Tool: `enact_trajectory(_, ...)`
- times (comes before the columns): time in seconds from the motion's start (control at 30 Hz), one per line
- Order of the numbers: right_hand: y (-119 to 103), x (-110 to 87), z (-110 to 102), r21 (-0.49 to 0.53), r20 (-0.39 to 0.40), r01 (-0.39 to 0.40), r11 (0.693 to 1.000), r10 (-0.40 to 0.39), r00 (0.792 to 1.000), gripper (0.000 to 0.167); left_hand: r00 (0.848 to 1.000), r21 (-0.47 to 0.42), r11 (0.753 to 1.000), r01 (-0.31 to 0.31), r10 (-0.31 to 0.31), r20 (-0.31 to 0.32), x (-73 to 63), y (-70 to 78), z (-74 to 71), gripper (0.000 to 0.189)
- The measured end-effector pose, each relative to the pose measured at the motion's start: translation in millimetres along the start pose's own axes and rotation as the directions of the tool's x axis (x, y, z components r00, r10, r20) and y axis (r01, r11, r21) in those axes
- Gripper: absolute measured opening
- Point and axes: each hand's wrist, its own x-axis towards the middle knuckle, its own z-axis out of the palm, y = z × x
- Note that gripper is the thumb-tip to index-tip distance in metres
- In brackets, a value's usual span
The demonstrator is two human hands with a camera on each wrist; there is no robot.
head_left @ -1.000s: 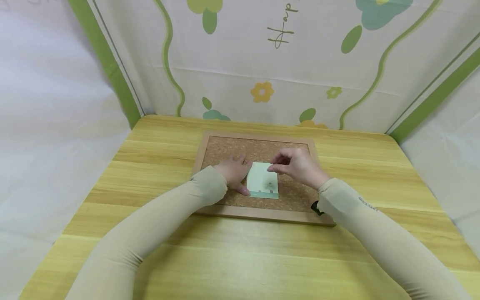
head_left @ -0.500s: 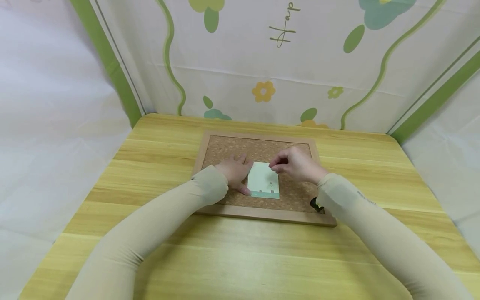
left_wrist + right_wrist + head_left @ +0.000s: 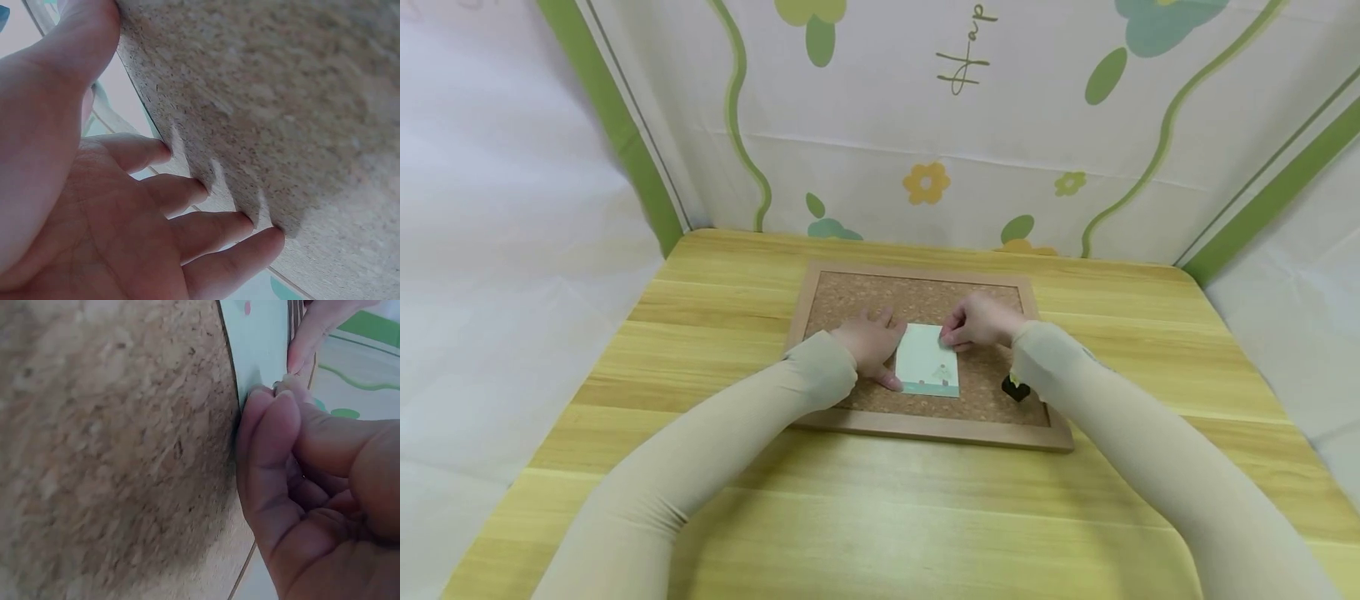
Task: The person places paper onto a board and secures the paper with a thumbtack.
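Wood tabletop [image 3: 880,517]. Cork board [image 3: 880,292] on it. Left hand [image 3: 868,343]: fingers spread, tips on board, thumb at bottom left of card [image 3: 923,357]. Right hand [image 3: 981,320]: fingers pinched on tiny thing [image 3: 277,386] at card's top right, too small to name. Card: pale green, flat on board's middle.

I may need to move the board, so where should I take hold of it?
Probably by the near rail, reaching in from your side: the board lies flat, that straight rail is uncovered and faces you, while the card covers part of the middle.
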Motion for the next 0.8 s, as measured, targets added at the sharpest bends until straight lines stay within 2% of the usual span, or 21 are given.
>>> enact_trajectory(0.3,-14,9.7,2,-0.071,0.109,-0.028,0.997,0.035,0.993,0.008,1.000,0.002,1.000,0.025,-0.025,-0.001,4.0,-0.9,2.2,0.114)
enact_trajectory(0.43,-20,13.8,2,-0.104,0.125,-0.049,0.993,0.062,0.990,0.009,1.000,-0.006,1.000,0.027,-0.027,-0.002,3.1,-0.4,1.6,0.113)
enact_trajectory(0.67,-27,19.0,1,-0.112,0.151,-0.144,0.983,0.160,0.975,0.010,1.000,0.002,1.000,0.031,-0.031,0.001,6.2,-1.3,3.5,0.114)
enact_trajectory(0.8,-26,20.6,-1,-0.100,0.158,-0.156,0.983,0.170,0.973,0.012,1.000,0.014,0.999,0.030,-0.030,0.002,7.0,-1.4,4.0,0.114)
